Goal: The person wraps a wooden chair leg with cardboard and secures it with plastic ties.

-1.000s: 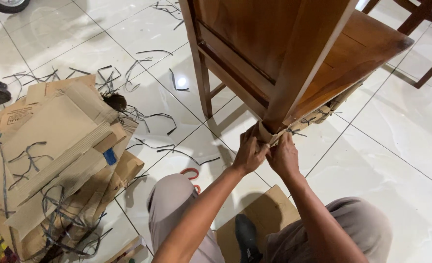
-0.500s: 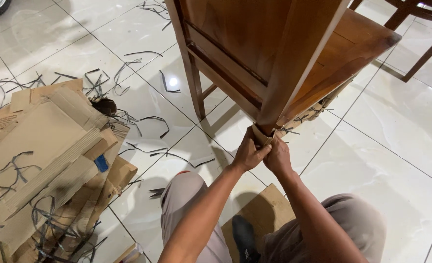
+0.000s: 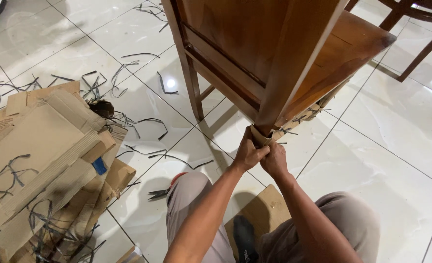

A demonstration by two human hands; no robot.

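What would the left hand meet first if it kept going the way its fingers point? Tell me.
The left hand points up and away toward the chair leg. Its fingers already rest on the cardboard wrap at the leg's foot, so the wrap comes first, with the wooden leg right behind it, as far as depth shows.

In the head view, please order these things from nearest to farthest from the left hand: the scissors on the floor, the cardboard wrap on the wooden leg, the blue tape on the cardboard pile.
1. The cardboard wrap on the wooden leg: the left hand grips it.
2. The scissors: on the tiles, lower left of that hand, beside the knee.
3. The blue tape: farther left, on the cardboard pile.
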